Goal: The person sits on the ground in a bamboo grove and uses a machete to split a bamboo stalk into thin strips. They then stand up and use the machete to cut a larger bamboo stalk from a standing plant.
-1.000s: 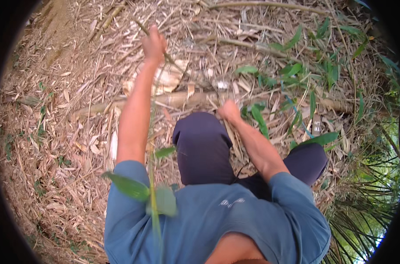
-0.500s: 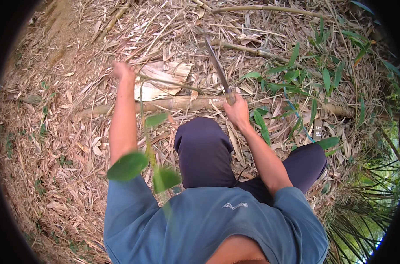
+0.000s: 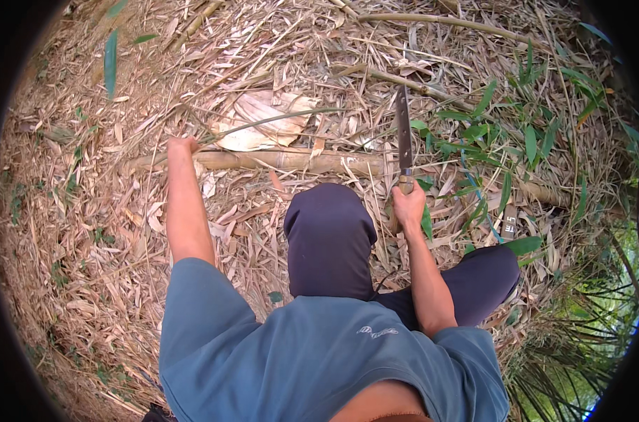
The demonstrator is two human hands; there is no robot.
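My left hand (image 3: pixel 182 145) is closed round a thin green stem (image 3: pixel 277 119), whose bare end reaches right over a pale dry sheath (image 3: pixel 263 123). Several green leaves (image 3: pixel 110 65) show at the upper left; whether they belong to this stem I cannot tell. My right hand (image 3: pixel 409 202) grips the handle of a machete (image 3: pixel 404 133), its dark blade, with a row of holes, pointing away from me. Between my hands a bamboo pole (image 3: pixel 284 160) lies across the ground just beyond my knee (image 3: pixel 330 232).
Dry bamboo leaves (image 3: pixel 108 281) cover the ground. More bamboo stems (image 3: pixel 432 91) lie farther off. Green leafy shoots (image 3: pixel 474 133) and a thin blue cord (image 3: pixel 477 184) are on the right, close to a small dark tag (image 3: pixel 508 225). Bare soil (image 3: pixel 87 63) shows at the far left.
My right hand has moved right and nearer with the machete, whose blade now points straight away. My left hand has come slightly nearer; the green leaves once in front of me are gone from there.
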